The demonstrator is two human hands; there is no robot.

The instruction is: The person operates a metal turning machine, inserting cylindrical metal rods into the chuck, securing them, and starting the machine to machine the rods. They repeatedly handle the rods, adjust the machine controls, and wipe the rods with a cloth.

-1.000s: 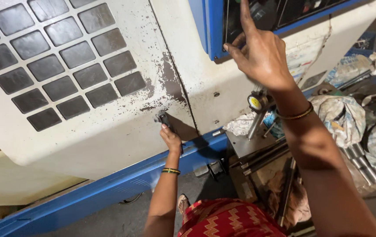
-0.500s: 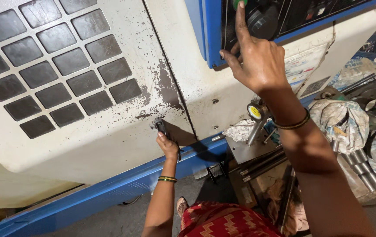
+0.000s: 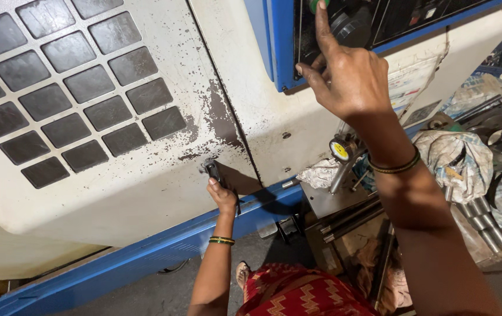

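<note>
While the black door handle (image 3: 212, 171) low on the white sliding door (image 3: 116, 193) is gripped by the closed left hand (image 3: 223, 196), the green button (image 3: 319, 4) on the black control panel (image 3: 391, 17) is touched by the raised forefinger of the right hand (image 3: 347, 82), its other fingers loosely bent. A straight, firm press seems best, the door being held steady. A pale printed label (image 3: 410, 88) is stuck below the panel; grey crumpled wrappings (image 3: 459, 161) lie on the table (image 3: 333, 202).

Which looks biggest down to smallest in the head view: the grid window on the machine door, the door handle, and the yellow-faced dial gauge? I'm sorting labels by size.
1. Grid window, by far the largest.
2. Door handle and yellow-faced dial gauge look about alike; the left hand covers the handle's lower part, so I will not rank them.
</note>
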